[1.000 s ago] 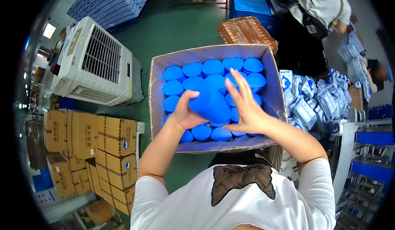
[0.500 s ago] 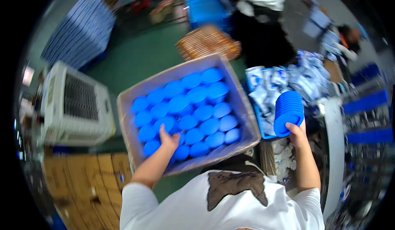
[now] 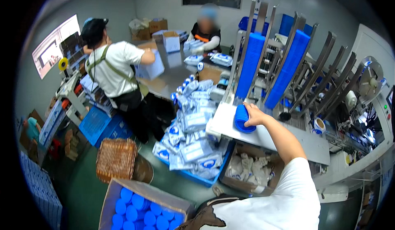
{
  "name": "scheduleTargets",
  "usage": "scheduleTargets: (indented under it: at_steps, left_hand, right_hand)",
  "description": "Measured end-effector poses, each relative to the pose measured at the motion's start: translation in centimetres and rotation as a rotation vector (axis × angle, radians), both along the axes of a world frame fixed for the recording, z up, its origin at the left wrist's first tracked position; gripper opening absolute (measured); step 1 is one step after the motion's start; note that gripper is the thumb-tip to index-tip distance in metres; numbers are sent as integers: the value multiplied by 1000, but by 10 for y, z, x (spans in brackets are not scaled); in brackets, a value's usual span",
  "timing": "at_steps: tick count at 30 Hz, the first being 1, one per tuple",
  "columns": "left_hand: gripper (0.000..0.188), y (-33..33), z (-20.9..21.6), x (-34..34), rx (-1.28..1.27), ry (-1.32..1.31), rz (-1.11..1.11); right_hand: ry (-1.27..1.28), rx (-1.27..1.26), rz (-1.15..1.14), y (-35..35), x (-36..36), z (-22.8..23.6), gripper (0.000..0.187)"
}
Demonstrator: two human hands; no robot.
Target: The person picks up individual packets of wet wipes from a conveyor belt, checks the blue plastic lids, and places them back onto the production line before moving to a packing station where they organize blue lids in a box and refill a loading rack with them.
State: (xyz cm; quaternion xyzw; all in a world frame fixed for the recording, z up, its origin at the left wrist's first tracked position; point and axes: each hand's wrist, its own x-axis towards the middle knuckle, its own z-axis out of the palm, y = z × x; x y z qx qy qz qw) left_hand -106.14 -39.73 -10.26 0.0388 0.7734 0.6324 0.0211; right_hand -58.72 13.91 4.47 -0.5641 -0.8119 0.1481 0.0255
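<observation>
My right hand [image 3: 256,117] is closed round a short stack of blue round lids [image 3: 241,117] over the white metal ledge of a machine [image 3: 284,137]. Whether the stack rests on the ledge, I cannot tell. Just beyond it, a tall column of blue lids [image 3: 249,63] stands between upright metal guide bars, and a second column [image 3: 290,69] leans in the bars to its right. A cardboard box [image 3: 164,195] at the bottom holds many more blue lids in stacks. My left hand is out of view.
A blue crate [image 3: 210,179] heaped with white-and-blue packets [image 3: 193,135] stands left of the machine. Beneath the ledge is a carton [image 3: 257,184] of whitish scraps. A brown woven stool [image 3: 117,158] stands on the floor. Two people work at a metal table [image 3: 173,71].
My view has swung right, from the lid box to the machine. My right hand has carried the lid stack over the ledge. My left hand, earlier at the box's lids, has left view.
</observation>
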Motion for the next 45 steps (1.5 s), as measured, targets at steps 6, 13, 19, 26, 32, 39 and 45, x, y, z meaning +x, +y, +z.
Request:
scheduleTargets:
  at_steps: [6, 13, 19, 26, 32, 39, 45]
  left_hand:
    - [77, 120, 92, 18, 412, -205, -25]
    - [70, 184, 127, 43, 503, -249, -71]
    - [65, 194, 149, 60, 566, -285, -79]
    - [63, 261, 167, 84, 758, -600, -493]
    - [79, 403, 181, 182, 246, -1100, -1414]
    - [96, 433, 162, 208, 527, -1406, -1725]
    - [76, 411, 154, 177, 539, -1061, -1279]
  right_hand:
    - [174, 1264, -76, 93, -11, 244, 100]
    - [-284, 1608, -303, 190, 3, 391, 98]
    - [-533, 1205, -212, 176, 3, 317, 96]
    - [-123, 1017, 370, 99, -28, 203, 92]
    - [522, 630, 1524, -7, -101, 85, 86]
    - [350, 138, 1176, 33, -70, 133, 94]
    - [176, 1516, 206, 144, -8, 347, 96]
